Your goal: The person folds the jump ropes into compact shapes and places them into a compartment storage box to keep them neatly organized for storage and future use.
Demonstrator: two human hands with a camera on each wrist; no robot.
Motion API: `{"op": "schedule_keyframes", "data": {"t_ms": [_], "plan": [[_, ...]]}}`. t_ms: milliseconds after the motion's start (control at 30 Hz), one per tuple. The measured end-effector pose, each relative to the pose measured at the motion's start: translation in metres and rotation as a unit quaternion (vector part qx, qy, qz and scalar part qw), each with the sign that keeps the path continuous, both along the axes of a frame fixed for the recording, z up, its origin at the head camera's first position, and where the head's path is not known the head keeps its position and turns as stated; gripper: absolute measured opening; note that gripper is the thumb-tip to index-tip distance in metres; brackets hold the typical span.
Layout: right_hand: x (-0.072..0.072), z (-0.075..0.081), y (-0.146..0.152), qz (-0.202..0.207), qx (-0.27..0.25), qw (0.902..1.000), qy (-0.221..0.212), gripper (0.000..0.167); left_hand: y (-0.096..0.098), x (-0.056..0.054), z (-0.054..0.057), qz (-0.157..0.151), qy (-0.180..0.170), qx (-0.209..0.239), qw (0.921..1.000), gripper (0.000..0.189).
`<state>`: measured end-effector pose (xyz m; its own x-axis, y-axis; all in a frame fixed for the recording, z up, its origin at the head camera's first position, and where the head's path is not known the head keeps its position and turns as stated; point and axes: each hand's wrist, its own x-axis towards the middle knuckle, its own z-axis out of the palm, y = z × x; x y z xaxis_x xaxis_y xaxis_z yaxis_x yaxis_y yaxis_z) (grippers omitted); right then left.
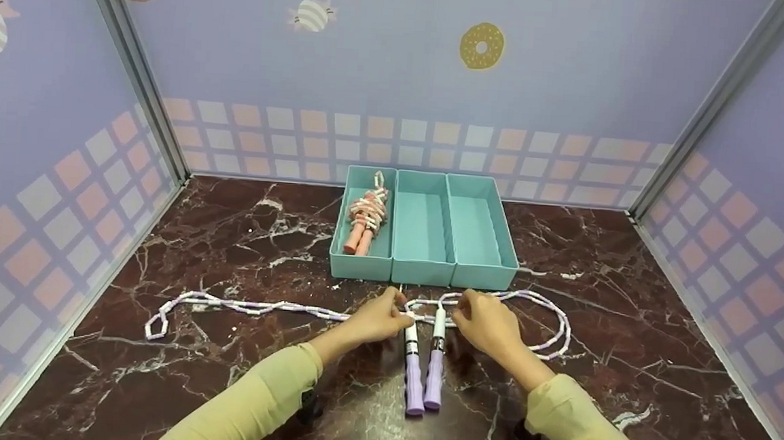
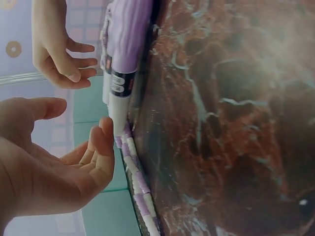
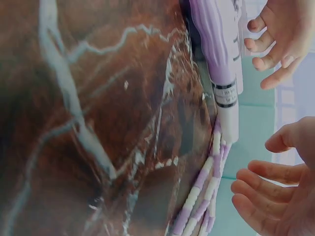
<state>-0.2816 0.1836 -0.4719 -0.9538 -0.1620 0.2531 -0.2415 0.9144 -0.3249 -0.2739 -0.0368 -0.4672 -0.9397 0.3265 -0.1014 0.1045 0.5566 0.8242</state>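
A jump rope with purple-and-white handles point(image 1: 414, 378) and a beaded purple-and-white cord point(image 1: 257, 307) lies on the table. Its two handles sit side by side, purple ends toward me, and the cord spreads left and right in loops. My left hand point(image 1: 378, 316) is beside the white tip of the left handle, fingertips right at it, with thumb and fingers apart in the left wrist view. On the other side, my right hand point(image 1: 490, 321) hovers near the cord and the right handle's white tip; its fingers point(image 3: 266, 194) are loosely bent around nothing.
Three joined teal bins point(image 1: 423, 273) stand behind the hands. The left bin contains a bundled pink-and-white jump rope point(image 1: 368, 212). Patterned purple panels point(image 1: 401, 64) enclose the dark red marble tabletop point(image 1: 239, 374) at the back and sides.
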Motion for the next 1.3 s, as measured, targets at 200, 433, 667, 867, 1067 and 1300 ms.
{"op": "schedule_keyframes", "data": {"t_ms": [200, 433, 667, 867, 1067, 1300], "plan": [[0.007, -0.002, -0.006, -0.002, -0.001, 0.9995, -0.031, 0.01, 0.0, 0.001, -0.007, 0.0, 0.001, -0.025, 0.9997, 0.041], [0.014, -0.011, -0.012, -0.002, 0.017, 0.9981, -0.059, 0.022, 0.004, 0.003, -0.013, 0.007, 0.015, -0.095, 0.9954, 0.045], [0.017, -0.02, -0.016, 0.024, 0.021, 0.9975, -0.063, 0.036, 0.007, 0.005, -0.017, -0.002, 0.032, -0.119, 0.9923, 0.052], [0.019, -0.023, -0.018, 0.03, 0.028, 0.9976, -0.057, 0.04, 0.011, 0.008, -0.021, -0.013, 0.061, -0.172, 0.9831, 0.093], [0.02, -0.024, -0.02, 0.022, 0.028, 0.9966, -0.075, 0.038, 0.018, 0.012, -0.028, 0.002, 0.087, -0.209, 0.9739, 0.08], [0.017, -0.026, -0.023, 0.004, 0.022, 0.9945, -0.102, 0.032, 0.022, 0.012, -0.03, -0.005, 0.122, -0.241, 0.9628, 0.033]]}}
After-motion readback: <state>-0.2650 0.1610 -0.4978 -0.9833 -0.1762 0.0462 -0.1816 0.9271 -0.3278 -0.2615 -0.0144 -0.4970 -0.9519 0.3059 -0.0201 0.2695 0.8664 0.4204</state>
